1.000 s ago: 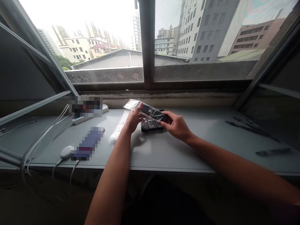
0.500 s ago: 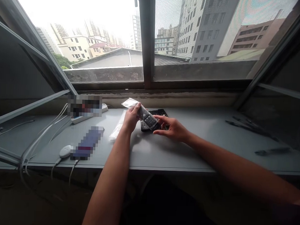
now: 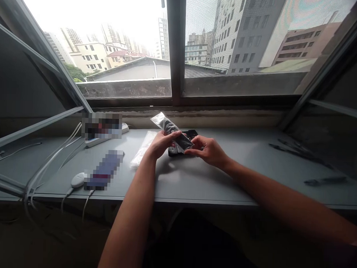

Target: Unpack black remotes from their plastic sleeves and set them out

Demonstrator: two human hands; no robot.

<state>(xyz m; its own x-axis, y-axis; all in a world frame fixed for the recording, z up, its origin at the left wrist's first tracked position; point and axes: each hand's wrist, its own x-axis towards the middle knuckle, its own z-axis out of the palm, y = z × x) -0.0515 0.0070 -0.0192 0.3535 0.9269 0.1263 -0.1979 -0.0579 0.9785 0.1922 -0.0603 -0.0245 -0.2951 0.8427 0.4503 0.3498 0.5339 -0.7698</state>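
My left hand (image 3: pixel 160 143) and my right hand (image 3: pixel 208 150) both grip a black remote control inside a clear plastic bag (image 3: pixel 170 130), held just above the grey sill table (image 3: pixel 194 177). The bag's open end sticks up and to the left. The left hand's fingers wrap its middle; the right hand pinches its lower right end. Under my hands lies a second black remote (image 3: pixel 178 150) with small buttons, flat on the table.
Another clear plastic bag (image 3: pixel 143 148) lies left of my hands. Further left are a white power strip (image 3: pixel 108 137), a blurred flat device (image 3: pixel 104 170), a white charger (image 3: pixel 77 180) and white cables (image 3: pixel 48 164). Dark thin tools (image 3: pixel 301 152) lie at the right. A window stands behind.
The bagged remote has turned from lying nearly level to tilting up at its left end, and both hands have drawn closer together around it. The remote on the table has not moved.
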